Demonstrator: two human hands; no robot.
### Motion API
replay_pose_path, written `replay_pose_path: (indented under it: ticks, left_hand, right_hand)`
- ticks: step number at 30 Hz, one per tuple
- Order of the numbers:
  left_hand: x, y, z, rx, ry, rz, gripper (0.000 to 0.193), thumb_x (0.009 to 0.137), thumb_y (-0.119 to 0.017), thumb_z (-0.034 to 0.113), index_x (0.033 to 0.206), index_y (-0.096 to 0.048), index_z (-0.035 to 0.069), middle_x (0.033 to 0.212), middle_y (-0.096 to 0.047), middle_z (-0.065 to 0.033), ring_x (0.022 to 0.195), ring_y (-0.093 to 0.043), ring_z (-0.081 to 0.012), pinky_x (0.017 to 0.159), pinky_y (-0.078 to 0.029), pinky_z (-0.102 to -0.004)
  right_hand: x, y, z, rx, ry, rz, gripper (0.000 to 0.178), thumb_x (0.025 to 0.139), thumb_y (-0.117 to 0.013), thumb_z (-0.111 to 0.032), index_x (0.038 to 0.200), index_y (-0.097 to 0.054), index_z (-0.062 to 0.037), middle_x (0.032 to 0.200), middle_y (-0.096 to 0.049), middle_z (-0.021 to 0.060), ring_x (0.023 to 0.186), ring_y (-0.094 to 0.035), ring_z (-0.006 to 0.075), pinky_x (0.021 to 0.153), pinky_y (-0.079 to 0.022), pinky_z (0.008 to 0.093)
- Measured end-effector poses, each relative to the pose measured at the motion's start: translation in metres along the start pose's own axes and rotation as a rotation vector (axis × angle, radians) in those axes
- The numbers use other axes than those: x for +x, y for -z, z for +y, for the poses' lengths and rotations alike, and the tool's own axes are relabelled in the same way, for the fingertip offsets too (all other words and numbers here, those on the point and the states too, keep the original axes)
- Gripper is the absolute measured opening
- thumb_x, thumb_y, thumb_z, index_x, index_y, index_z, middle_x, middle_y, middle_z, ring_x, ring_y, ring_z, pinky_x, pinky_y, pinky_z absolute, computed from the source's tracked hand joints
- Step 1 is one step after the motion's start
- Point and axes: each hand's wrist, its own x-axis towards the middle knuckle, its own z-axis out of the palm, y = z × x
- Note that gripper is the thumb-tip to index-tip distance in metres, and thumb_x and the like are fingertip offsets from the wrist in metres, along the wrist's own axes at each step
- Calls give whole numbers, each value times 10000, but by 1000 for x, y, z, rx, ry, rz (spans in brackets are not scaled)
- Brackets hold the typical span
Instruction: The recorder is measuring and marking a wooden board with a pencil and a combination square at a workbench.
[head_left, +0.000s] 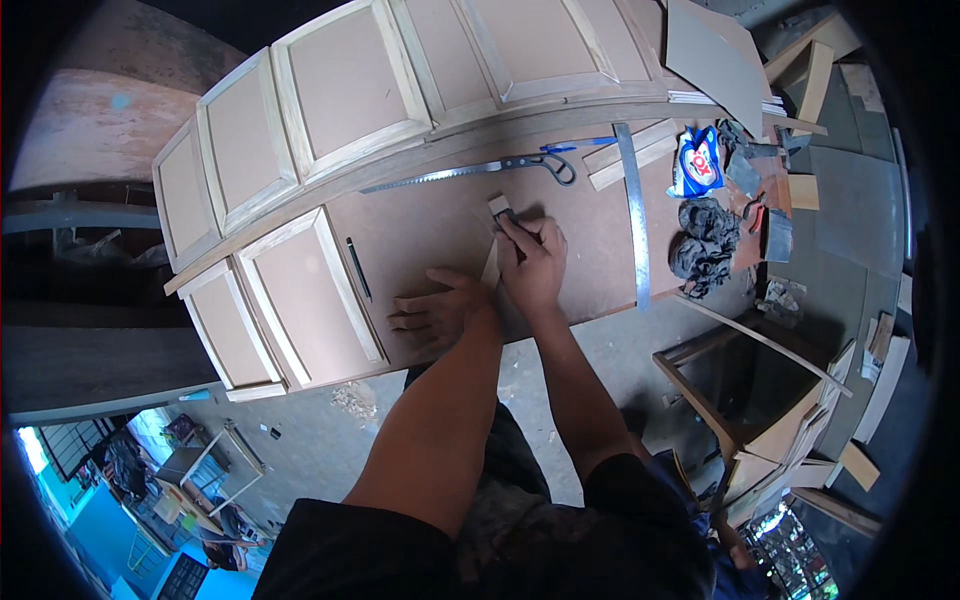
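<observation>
My right hand (533,262) is closed around a small dark piece (505,215), too covered by the fingers to name. It presses that piece onto a narrow pale wood strip (498,203), whose near end comes out between my hands. My left hand (440,308) rests with fingers spread on the brown tabletop (430,225), its wrist beside the strip. Left of it lies a black pencil-like stick (358,268). Beyond my hands is a handsaw (455,174) with a looped dark handle, a blue pen (580,144) just past it.
Pale framed panels (350,85) line the far side; two more (305,300) lie at left. A steel ruler (634,215) crosses the right side near a wood block (630,155), a blue-white packet (697,162) and crumpled dark cloth (706,245). A wooden frame (700,400) stands at lower right.
</observation>
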Motion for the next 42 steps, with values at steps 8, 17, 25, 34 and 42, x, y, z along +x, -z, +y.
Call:
replay_pose_path:
  ticks: [8, 17, 25, 34, 42]
  left_hand:
    - [1, -1, 1, 18, -60, -50, 923, 958, -613, 608, 1608, -356, 5, 1691, -259, -344, 1598, -189, -566, 1232, -165, -786]
    - [3, -8, 0, 6, -85, -44, 929, 958, -612, 611, 1611, -351, 5, 1693, -254, -346, 1599, -185, -567, 1232, -163, -787]
    - [-2, 5, 3, -2, -90, -67, 935, 957, -612, 615, 1614, -347, 5, 1696, -250, -347, 1601, -182, -567, 1232, -161, -788]
    - [1, -2, -5, 13, -70, -60, 941, 957, -611, 619, 1618, -343, 5, 1698, -245, -348, 1603, -179, -567, 1231, -160, -790]
    - [4, 0, -1, -8, 19, -37, 947, 956, -610, 622, 1621, -339, 4, 1701, -241, -349, 1604, -175, -568, 1231, -158, -791]
  right_hand:
    - [-40, 13, -9, 36, 123, 60, 337, 879, -822, -145, 1199, -858, -245, 1014, -632, 23, 1032, -632, 235, 881, -443, 436]
    - [-26, 8, -9, 28, 94, 8, 314, 886, -812, -152, 1193, -854, -199, 1021, -634, 50, 1020, -609, 291, 883, -443, 454]
    - [8, 2, -1, -91, 59, 28, 288, 894, -831, -163, 1180, -855, -192, 982, -638, 35, 968, -637, 267, 842, -461, 444]
    - [-16, 16, -12, -45, 204, -21, 326, 913, -792, -166, 1232, -845, -209, 1027, -627, 47, 1026, -609, 289, 886, -438, 464]
    - [-12, 7, -17, 4, 98, 0, 316, 889, -820, -175, 1201, -855, -209, 1015, -641, 40, 1012, -617, 281, 888, -434, 453]
